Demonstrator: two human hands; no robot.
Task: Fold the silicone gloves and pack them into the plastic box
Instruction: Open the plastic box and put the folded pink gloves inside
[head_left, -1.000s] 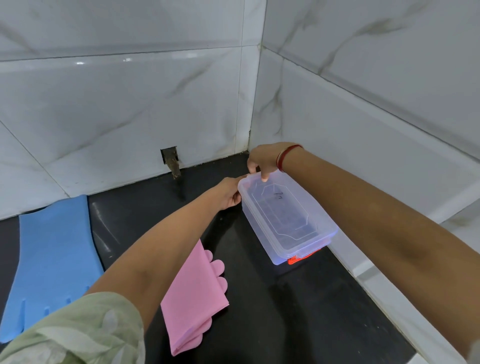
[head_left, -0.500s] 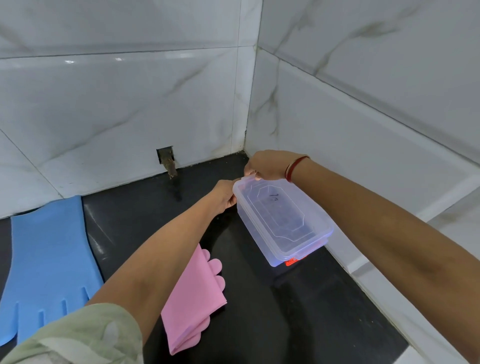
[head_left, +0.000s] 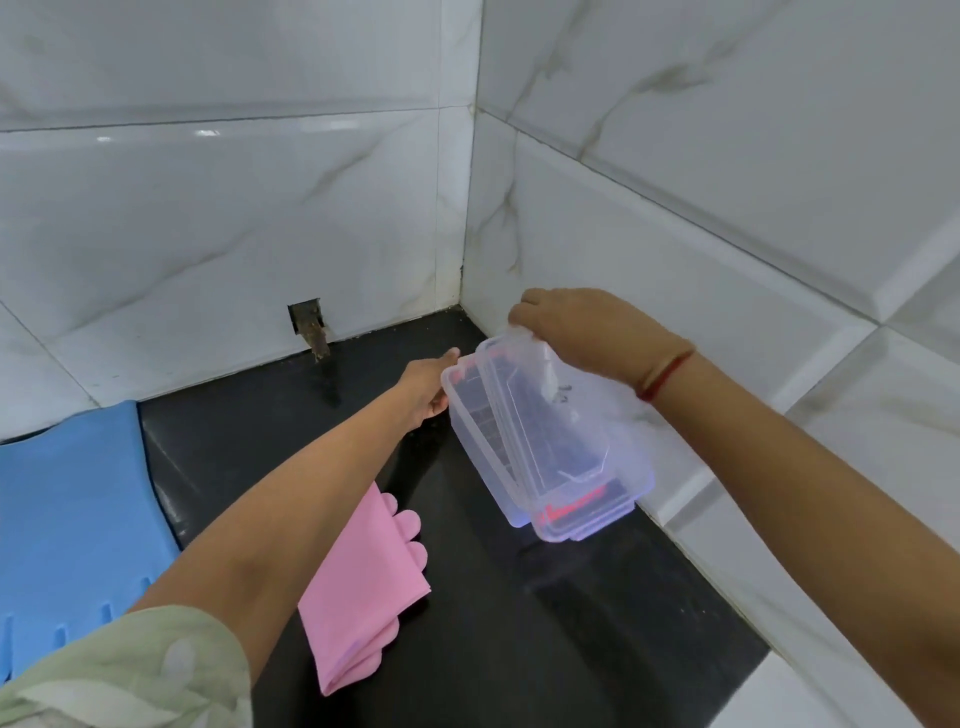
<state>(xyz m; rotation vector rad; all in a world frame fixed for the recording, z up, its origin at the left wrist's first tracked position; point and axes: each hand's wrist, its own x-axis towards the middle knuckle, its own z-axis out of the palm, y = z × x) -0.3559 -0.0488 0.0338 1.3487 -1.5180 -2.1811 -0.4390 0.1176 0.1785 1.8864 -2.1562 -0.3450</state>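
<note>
Against the corner tiles, head view: box (head_left: 545, 441) on dark worktop (head_left: 519, 623), steadied by left hand (head_left: 423, 392), fingers clasping its far end; lid (head_left: 550, 410) lifted by right hand (head_left: 571, 325), fingers pinching its edge (clearing room). Folded pink glove (head_left: 358, 587) near; blue glove (head_left: 67, 519) flat, well apart.

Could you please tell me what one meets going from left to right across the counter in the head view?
Blue silicone glove → folded pink silicone glove → left hand → clear plastic box, its lid lifted by the right hand.
</note>
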